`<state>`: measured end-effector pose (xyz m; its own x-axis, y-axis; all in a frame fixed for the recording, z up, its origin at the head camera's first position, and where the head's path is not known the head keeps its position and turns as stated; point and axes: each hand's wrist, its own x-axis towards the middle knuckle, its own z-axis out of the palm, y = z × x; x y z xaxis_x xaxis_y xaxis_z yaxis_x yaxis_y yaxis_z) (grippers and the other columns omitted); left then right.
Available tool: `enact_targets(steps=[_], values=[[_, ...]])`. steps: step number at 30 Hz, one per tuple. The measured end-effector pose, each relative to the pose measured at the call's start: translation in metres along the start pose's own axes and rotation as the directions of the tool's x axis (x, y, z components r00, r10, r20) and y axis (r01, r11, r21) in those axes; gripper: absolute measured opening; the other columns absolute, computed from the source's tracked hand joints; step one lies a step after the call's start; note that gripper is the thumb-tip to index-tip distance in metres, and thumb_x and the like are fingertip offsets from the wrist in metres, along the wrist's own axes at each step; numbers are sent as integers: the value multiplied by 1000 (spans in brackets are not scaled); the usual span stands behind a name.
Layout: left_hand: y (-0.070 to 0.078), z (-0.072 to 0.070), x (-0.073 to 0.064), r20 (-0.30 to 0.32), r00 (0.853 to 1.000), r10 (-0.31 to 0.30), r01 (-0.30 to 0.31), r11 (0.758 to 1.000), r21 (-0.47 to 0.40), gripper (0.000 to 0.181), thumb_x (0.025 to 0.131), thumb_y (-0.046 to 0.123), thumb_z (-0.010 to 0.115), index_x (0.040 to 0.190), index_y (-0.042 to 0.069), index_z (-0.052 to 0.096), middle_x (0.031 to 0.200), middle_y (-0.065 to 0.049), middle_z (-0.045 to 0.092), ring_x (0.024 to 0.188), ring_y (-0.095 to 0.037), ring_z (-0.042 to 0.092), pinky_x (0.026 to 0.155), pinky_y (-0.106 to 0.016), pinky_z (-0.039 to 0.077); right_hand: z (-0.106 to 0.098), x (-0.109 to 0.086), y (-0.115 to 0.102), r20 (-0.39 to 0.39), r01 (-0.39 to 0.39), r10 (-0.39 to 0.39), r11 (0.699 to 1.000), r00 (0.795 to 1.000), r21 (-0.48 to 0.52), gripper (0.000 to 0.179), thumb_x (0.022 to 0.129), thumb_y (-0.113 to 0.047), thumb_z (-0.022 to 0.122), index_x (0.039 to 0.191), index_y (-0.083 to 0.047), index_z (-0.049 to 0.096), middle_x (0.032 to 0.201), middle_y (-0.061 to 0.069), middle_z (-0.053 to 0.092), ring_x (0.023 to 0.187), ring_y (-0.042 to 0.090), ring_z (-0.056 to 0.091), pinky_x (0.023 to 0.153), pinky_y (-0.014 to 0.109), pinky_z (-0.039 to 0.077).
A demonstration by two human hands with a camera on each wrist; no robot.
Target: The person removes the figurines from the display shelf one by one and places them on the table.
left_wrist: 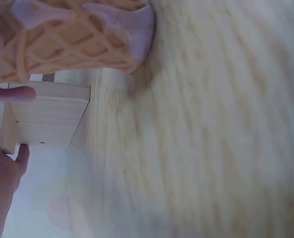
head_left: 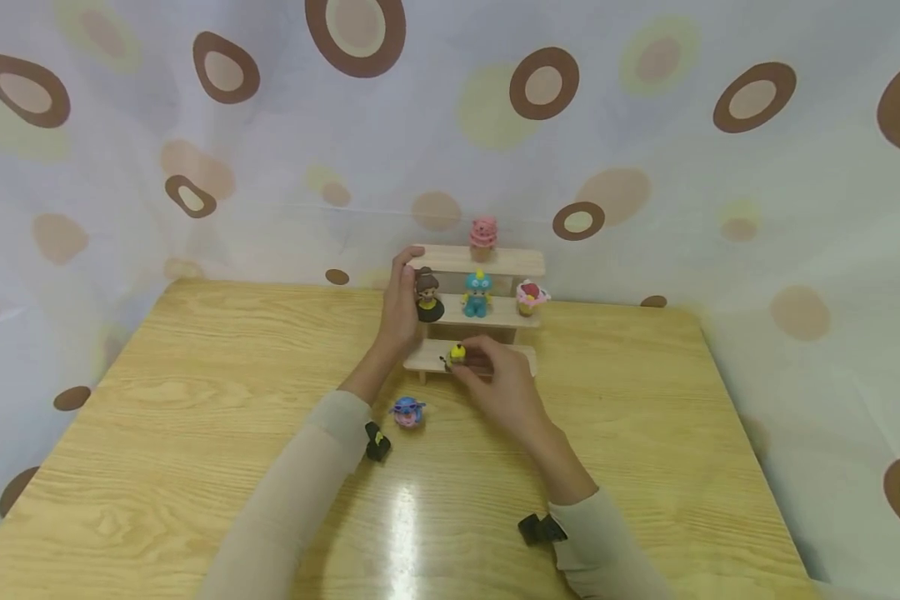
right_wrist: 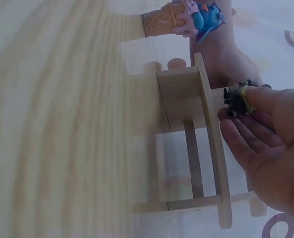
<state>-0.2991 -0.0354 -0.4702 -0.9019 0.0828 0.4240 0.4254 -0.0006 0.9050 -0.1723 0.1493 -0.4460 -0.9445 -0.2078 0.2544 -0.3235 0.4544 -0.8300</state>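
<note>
A three-tier wooden display stand (head_left: 513,263) is on the table against the patterned cloth. My left hand (head_left: 400,315) grips its left end, fingertips over the top tier's edge. Between thumb and fingers, my right hand (head_left: 508,390) pinches a small figurine (head_left: 457,354) with a yellow top and dark body, right over the lowest tier. In the right wrist view, that figurine (right_wrist: 240,101) shows tilted beside the tier's edge. The middle tier bears a brown-haired doll figurine (head_left: 427,292) beside my left hand, a teal figurine (head_left: 477,298) and a pink-topped cone figurine (head_left: 529,297).
On the top tier stands a pink ice-cream-cone figurine (head_left: 483,237). A blue figurine on a cone (head_left: 408,412), wearing sunglasses, stands on the wooden table (head_left: 217,400) in front of the stand, close to my left forearm. Black wrist cameras (head_left: 542,529) are strapped at both sleeves.
</note>
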Motion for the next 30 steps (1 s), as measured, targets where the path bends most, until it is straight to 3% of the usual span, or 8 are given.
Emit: enact_targets(steps=[8,15,24,30], values=[[1,-1,0,-5,1000,3,-3,1000,-5,41,118,27,20,150,17,43,126,-25,61,113,-34,66,99,-48,52,-6,-16,1,51,7,-7,1000,999,-3,23,93,-5,82,113,-7,72,109,5,77,101,20,76,89,28,61],[2,0,1,-1,1000,-18,18,999,-30,43,117,17,17,153,11,39,132,-34,57,118,-47,63,103,-51,48,-3,-21,0,154,12,-9,1000,988,-18,19,93,-10,83,110,-13,73,105,-2,78,98,13,76,89,30,61],[37,2,-8,0,1000,-22,22,1000,12,40,117,17,19,150,6,40,128,-32,61,117,-44,64,106,-56,48,-1,-24,8,264,5,15,997,964,-77,14,93,-14,83,103,-16,73,97,-7,75,89,8,72,80,28,61],[39,2,-8,-4,1000,-14,14,1000,-9,40,117,15,19,150,4,40,128,-39,59,116,-46,63,105,-57,47,-2,-26,11,321,-23,42,998,946,-62,15,92,-12,84,101,-15,72,98,-3,74,89,10,72,80,27,61]])
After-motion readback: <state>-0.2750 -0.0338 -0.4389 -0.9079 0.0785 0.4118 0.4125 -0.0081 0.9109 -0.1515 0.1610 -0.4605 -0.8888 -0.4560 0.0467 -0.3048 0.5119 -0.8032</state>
